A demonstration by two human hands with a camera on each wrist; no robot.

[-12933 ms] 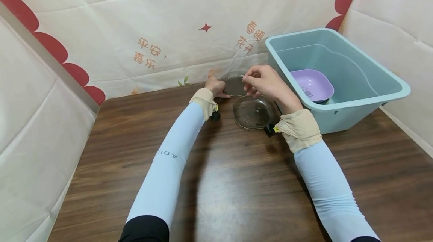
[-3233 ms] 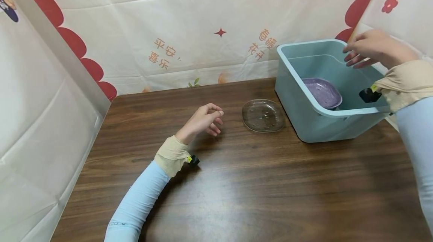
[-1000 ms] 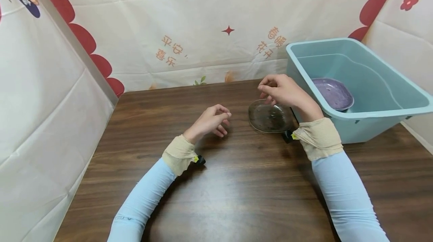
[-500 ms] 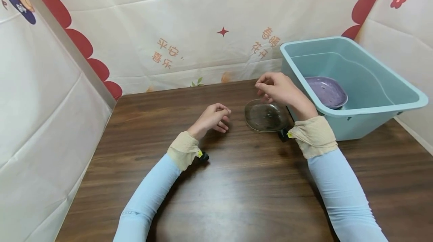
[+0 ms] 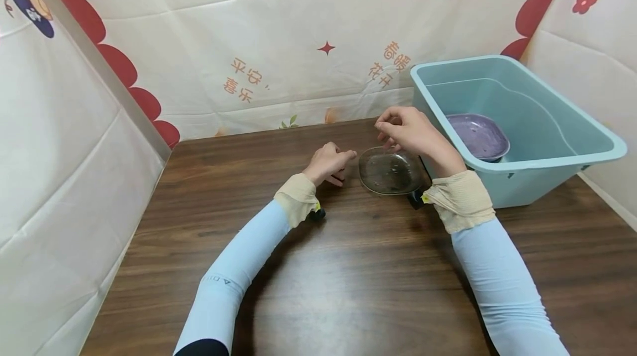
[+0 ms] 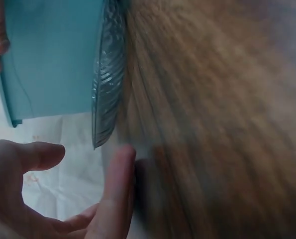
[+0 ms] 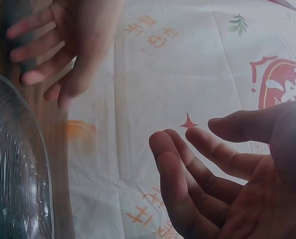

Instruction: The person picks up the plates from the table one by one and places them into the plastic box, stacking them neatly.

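A clear glass dish (image 5: 390,171) with a ribbed, rounded-square body lies on the brown wooden table, just left of the bin. My left hand (image 5: 328,162) is beside its left edge, thumb and fingers spread; in the left wrist view the fingertips (image 6: 122,159) are close to the dish (image 6: 108,74) rim, apart from it. Above the dish's far side hovers my right hand (image 5: 407,132), its fingers loosely bent around nothing, as the right wrist view also shows. Inside the bin sits a purple dish (image 5: 479,136) with a shiny, darker-looking surface.
The pale blue plastic bin (image 5: 517,166) stands at the back right, close to my right forearm. A white printed cloth (image 5: 298,24) hangs behind the table (image 5: 224,179) and along both sides.
Earlier two glass dishes were on the table; now one is there, and the purple dish looks darker. My right hand came back from over the bin. My left hand moved right, toward the dish.
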